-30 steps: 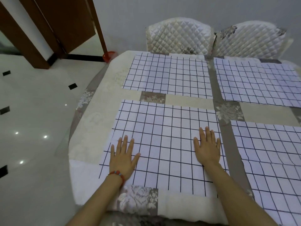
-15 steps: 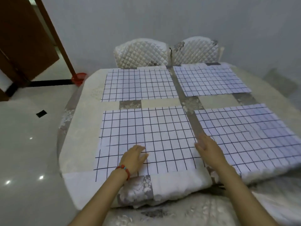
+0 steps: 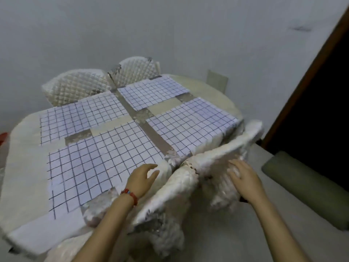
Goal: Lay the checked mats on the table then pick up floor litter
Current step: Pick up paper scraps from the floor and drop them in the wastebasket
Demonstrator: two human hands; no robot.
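Several white mats with dark checks lie flat on the cloth-covered table (image 3: 22,167). The near-left mat (image 3: 98,167) and the near-right mat (image 3: 190,123) lie closest to me, with the far-left mat (image 3: 81,120) and the far-right mat (image 3: 153,91) behind them. My left hand (image 3: 143,178), with a red bracelet at the wrist, hovers at the near right corner of the near-left mat, fingers relaxed and holding nothing. My right hand (image 3: 243,178) rests on the top of a white quilted chair back (image 3: 222,157) at the table's near right. No floor litter shows.
A second quilted chair (image 3: 170,195) stands between my arms, and two more (image 3: 75,87) stand at the far side. A grey-green padded bar (image 3: 302,188) and a dark doorway with a brown frame (image 3: 306,76) are on the right. Something red (image 3: 2,138) sits at the left edge.
My view has swung to the right. Both hands have lifted off the near-left mat, and my right hand has moved right onto the chair back.
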